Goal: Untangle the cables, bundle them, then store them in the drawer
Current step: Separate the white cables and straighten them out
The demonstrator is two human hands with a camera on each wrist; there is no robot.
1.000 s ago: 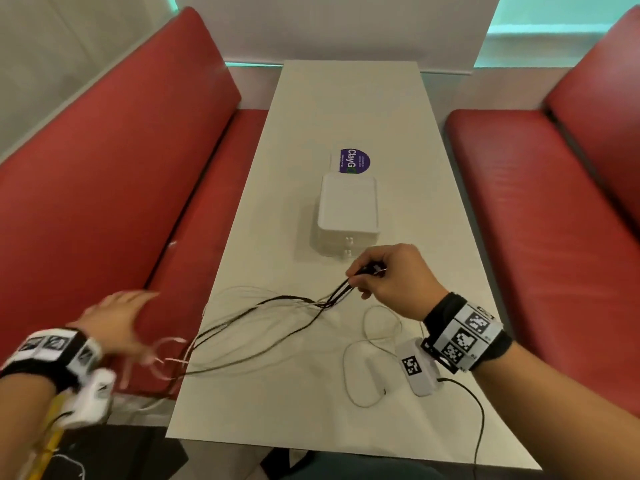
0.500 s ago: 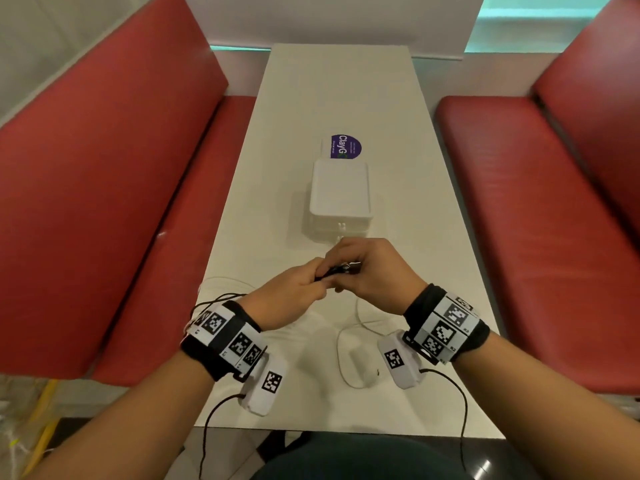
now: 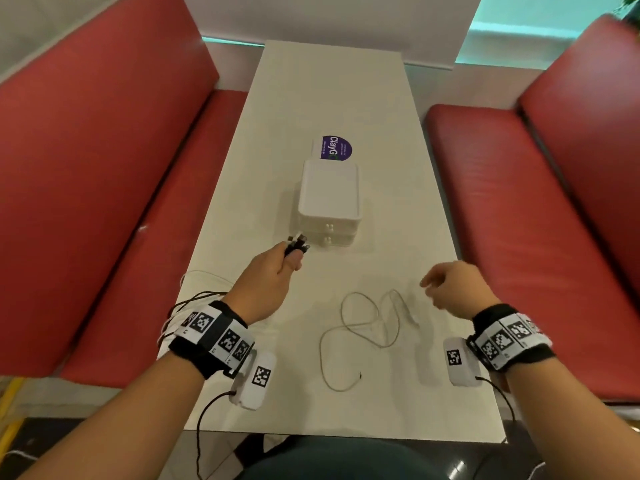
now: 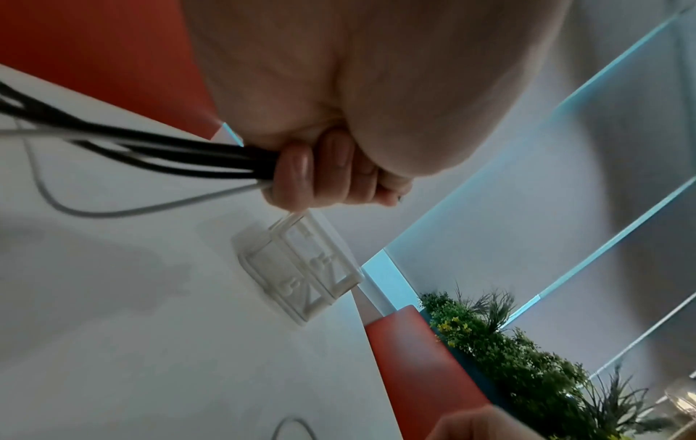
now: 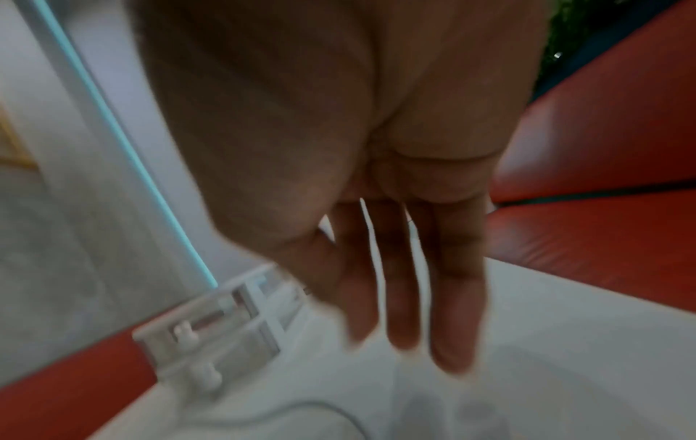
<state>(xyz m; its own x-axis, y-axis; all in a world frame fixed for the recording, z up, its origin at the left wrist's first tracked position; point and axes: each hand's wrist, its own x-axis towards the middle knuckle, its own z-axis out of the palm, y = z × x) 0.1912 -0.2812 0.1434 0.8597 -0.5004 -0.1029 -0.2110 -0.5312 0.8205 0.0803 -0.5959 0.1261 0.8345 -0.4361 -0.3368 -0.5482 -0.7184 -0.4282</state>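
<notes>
Head view: left hand [image 3: 273, 271] is now clamping the cable ends [image 3: 297, 243], taken from the right hand [image 3: 453, 285], whose fingers are hanging apart, seemingly empty, at three o'clock; bundling can start.

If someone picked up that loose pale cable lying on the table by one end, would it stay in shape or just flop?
Probably flop: the pale cable is thin and lies in slack, uneven loops on the table, so it looks limp, not springy. It likely weighs little. Lifted by one end, its loops may drag and catch on each other, since they cross in places.
</notes>
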